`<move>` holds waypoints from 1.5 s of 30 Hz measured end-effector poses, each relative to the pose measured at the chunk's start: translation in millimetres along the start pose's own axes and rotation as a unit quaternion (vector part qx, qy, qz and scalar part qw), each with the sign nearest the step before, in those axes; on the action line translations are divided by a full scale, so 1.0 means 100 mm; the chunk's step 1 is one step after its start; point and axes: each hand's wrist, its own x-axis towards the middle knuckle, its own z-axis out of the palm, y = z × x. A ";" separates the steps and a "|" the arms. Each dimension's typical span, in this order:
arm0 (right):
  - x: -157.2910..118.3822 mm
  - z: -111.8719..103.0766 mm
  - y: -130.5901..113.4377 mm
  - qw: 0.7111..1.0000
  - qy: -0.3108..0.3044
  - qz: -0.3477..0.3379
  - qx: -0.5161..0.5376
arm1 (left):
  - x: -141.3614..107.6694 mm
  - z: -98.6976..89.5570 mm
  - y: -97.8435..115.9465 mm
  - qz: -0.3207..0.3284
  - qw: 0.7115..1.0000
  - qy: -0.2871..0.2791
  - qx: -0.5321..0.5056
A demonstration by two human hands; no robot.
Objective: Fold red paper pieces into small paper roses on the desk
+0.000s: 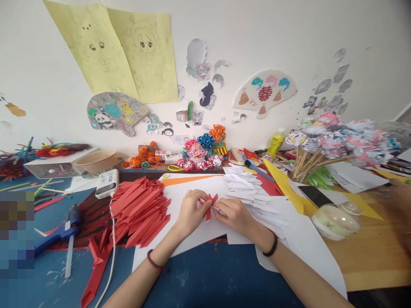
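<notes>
A small folded red paper piece [208, 204] is held up between my two hands over white sheets. My left hand [192, 211] pinches its left side with thumb and fingers. From the right, my right hand [233, 214] has its fingers closed at the piece's edge, near a small white bit. Left of my hands lies a heap of red paper strips [141, 209]. To the right, white paper strips [247, 188] are spread in a pile. Folded red paper [98, 256] lies at the front left.
A blue glue gun [69, 224] and a white power strip [107, 184] with a cable stand left. At right are a phone [316, 196], a clear jar [335, 222] and paper flowers [330, 139]. A blurred hand [401, 205] shows at the right edge.
</notes>
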 end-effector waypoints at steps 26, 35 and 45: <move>0.04 -0.05 -0.07 0.998 0.022 -0.041 -0.035 | -0.02 0.04 -0.09 -0.034 0.999 0.012 -0.020; 0.04 -0.06 -0.08 0.998 0.031 -0.041 -0.037 | -0.01 0.06 -0.12 -0.174 0.955 -0.028 -0.238; 0.06 -0.09 -0.08 0.994 0.044 -0.060 -0.077 | 0.05 0.02 -0.17 -0.095 0.987 -0.057 -0.120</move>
